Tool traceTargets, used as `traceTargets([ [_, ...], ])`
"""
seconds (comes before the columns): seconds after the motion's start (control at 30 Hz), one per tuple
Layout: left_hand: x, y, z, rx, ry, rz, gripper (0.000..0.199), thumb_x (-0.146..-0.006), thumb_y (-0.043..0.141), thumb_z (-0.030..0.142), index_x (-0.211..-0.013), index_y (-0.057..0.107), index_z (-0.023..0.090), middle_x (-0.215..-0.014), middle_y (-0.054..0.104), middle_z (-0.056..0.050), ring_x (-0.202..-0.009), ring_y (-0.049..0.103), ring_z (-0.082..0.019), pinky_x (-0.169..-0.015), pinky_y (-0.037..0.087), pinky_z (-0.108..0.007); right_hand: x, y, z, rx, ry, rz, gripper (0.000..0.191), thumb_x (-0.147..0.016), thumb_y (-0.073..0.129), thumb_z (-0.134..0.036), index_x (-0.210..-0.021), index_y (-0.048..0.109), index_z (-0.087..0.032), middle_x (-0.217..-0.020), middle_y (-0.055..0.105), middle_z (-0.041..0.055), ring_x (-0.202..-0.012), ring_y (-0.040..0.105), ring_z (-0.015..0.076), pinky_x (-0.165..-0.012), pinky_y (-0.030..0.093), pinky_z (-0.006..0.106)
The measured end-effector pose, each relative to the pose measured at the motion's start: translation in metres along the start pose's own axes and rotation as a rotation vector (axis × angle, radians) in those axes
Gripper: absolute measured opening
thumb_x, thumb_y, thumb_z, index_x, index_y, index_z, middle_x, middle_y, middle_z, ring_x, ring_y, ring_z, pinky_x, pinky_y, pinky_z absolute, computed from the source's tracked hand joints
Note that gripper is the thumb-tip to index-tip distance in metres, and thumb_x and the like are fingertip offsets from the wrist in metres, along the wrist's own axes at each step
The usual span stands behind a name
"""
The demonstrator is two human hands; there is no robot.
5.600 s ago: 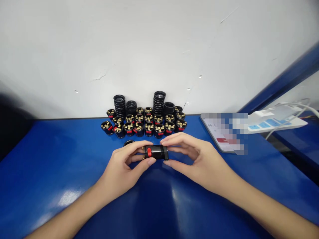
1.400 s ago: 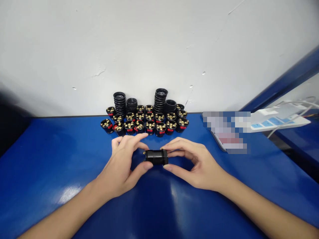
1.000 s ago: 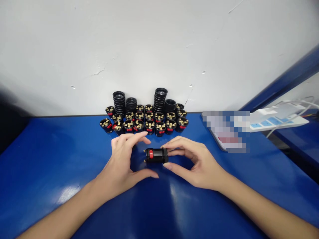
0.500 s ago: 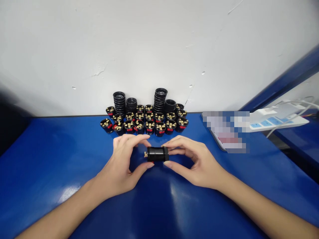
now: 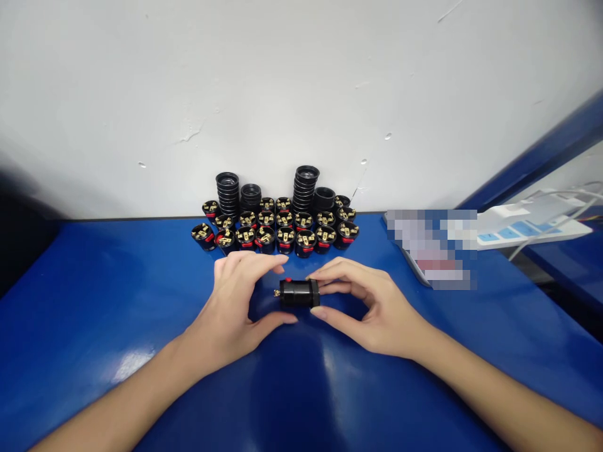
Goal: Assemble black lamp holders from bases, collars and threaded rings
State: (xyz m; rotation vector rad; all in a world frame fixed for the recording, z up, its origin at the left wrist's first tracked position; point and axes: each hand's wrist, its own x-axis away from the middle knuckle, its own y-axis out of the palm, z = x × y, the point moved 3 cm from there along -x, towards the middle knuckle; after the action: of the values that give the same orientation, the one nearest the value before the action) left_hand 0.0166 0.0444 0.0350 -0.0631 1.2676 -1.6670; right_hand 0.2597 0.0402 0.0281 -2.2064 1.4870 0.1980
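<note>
Black cylindrical part point(image 5: 301, 293) in the middle of the scene, lying crosswise between left hand point(image 5: 233, 300) and right hand point(image 5: 372, 307): brass contacts point(image 5: 277, 293) at its left end, a red button-like piece point(image 5: 289, 280) on the far side of its barrel point(image 5: 291, 296), a wider collar point(image 5: 314, 293) at its right end. Hard to tell from this view: touching the desk point(image 5: 136, 301) or held just above it. Right hand clamped on the collar, thumb on the near side, fingertips on the far side. Left hand spread loosely around the barrel, thumb near and fingers far, apparently without contact.

For the step in hand, probably a turn of barrel against collar, hold the right hand firm and square to the long axis. Bring the left thumb and fingers onto the barrel directly opposite each other, clear of the brass contacts so as not to bend them. Turn in short, even strokes, letting go fully between them. Mind the red piece under the fingertips. Hold barrel and collar in one straight line; at any tilt or sudden stiffness, better to back off and realign than to force.

Work well short of the far cluster of brass-topped black parts point(image 5: 286, 238), standing around and in front of the tall stacks of black rings point(image 5: 306, 189). At right, well apart from both hands, a partly blurred phone point(image 5: 415, 256) and a white power strip point(image 5: 560, 232).
</note>
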Motion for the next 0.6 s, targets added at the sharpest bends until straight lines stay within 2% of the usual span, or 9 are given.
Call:
traceTargets([
  [0.07, 0.0003, 0.0001, -0.0003, 0.003, -0.017, -0.01, 0.088, -0.091, 0.091, 0.048, -0.158, 0.036, 0.035, -0.129, 0.074, -0.006, -0.119, 0.062, -0.029, -0.106, 0.037, -0.045, -0.0004, 0.0, -0.0003, -0.017, 0.001, 0.003, 0.029, -0.095, 0.085, -0.017, -0.122, 0.076, -0.021, -0.116, 0.076, 0.0084, -0.103, 0.084, 0.0225, -0.097, 0.075, 0.038],
  [0.1, 0.0004, 0.0007, -0.0007, 0.012, -0.037, -0.034, 0.086, -0.095, 0.088, 0.048, -0.16, 0.033, 0.035, -0.127, 0.075, -0.005, -0.118, 0.063, -0.029, -0.106, 0.036, -0.045, -0.0004, 0.0002, -0.0006, -0.022, -0.003, 0.001, 0.03, -0.095, 0.085, -0.016, -0.123, 0.076, -0.021, -0.116, 0.076, 0.0085, -0.104, 0.084, 0.0225, -0.097, 0.075, 0.038],
  [0.2, 0.0004, 0.0035, -0.0022, 0.036, -0.09, -0.106, 0.067, -0.108, 0.071, 0.034, -0.16, 0.03, 0.036, -0.115, 0.079, 0.0, -0.11, 0.064, -0.025, -0.105, 0.034, -0.045, 0.0002, 0.0009, -0.0007, -0.015, -0.018, -0.017, 0.031, -0.095, 0.085, -0.016, -0.124, 0.076, -0.021, -0.118, 0.075, 0.0089, -0.105, 0.084, 0.0223, -0.097, 0.075, 0.038],
  [0.3, 0.0006, 0.0046, -0.0037, 0.055, -0.073, -0.081, 0.069, -0.106, 0.076, 0.032, -0.159, 0.032, 0.036, -0.119, 0.078, -0.001, -0.112, 0.064, -0.025, -0.105, 0.035, -0.044, 0.0006, 0.0009, 0.0001, 0.002, -0.023, -0.014, 0.031, -0.095, 0.085, -0.016, -0.123, 0.076, -0.02, -0.117, 0.075, 0.0089, -0.105, 0.084, 0.022, -0.098, 0.075, 0.037],
  [0.4, 0.001, 0.0032, -0.0041, 0.072, -0.019, -0.023, 0.087, -0.095, 0.088, 0.047, -0.161, 0.032, 0.036, -0.135, 0.072, -0.006, -0.121, 0.062, -0.028, -0.107, 0.037, -0.044, 0.0002, 0.0008, 0.0003, -0.011, -0.019, -0.001, 0.03, -0.095, 0.086, -0.017, -0.123, 0.075, -0.02, -0.117, 0.075, 0.0091, -0.105, 0.084, 0.0225, -0.098, 0.075, 0.038],
  [0.47, 0.001, 0.0029, -0.0034, 0.093, -0.015, -0.058, 0.091, -0.095, 0.084, 0.057, -0.163, 0.028, 0.036, -0.137, 0.072, -0.007, -0.123, 0.061, -0.029, -0.108, 0.034, -0.045, -0.0001, 0.0015, -0.0004, -0.014, -0.018, -0.014, 0.03, -0.095, 0.085, -0.016, -0.123, 0.075, -0.02, -0.117, 0.075, 0.0093, -0.105, 0.084, 0.0227, -0.098, 0.075, 0.038],
  [0.53, 0.0005, 0.0028, -0.0022, 0.099, -0.047, -0.118, 0.073, -0.108, 0.069, 0.05, -0.165, 0.025, 0.034, -0.128, 0.076, -0.005, -0.119, 0.062, -0.028, -0.108, 0.032, -0.046, -0.0002, 0.002, -0.0015, -0.01, -0.022, -0.031, 0.03, -0.095, 0.085, -0.016, -0.123, 0.075, -0.019, -0.116, 0.075, 0.0091, -0.103, 0.084, 0.022, -0.097, 0.075, 0.037],
  [0.6, -0.0003, 0.0024, -0.0006, 0.063, -0.08, -0.154, 0.052, -0.116, 0.053, 0.032, -0.162, 0.03, 0.034, -0.116, 0.078, -0.002, -0.11, 0.063, -0.026, -0.104, 0.032, -0.046, -0.0001, 0.0019, -0.0024, -0.003, -0.023, -0.04, 0.03, -0.095, 0.085, -0.016, -0.123, 0.075, -0.019, -0.115, 0.075, 0.0088, -0.102, 0.084, 0.0214, -0.096, 0.075, 0.037],
])
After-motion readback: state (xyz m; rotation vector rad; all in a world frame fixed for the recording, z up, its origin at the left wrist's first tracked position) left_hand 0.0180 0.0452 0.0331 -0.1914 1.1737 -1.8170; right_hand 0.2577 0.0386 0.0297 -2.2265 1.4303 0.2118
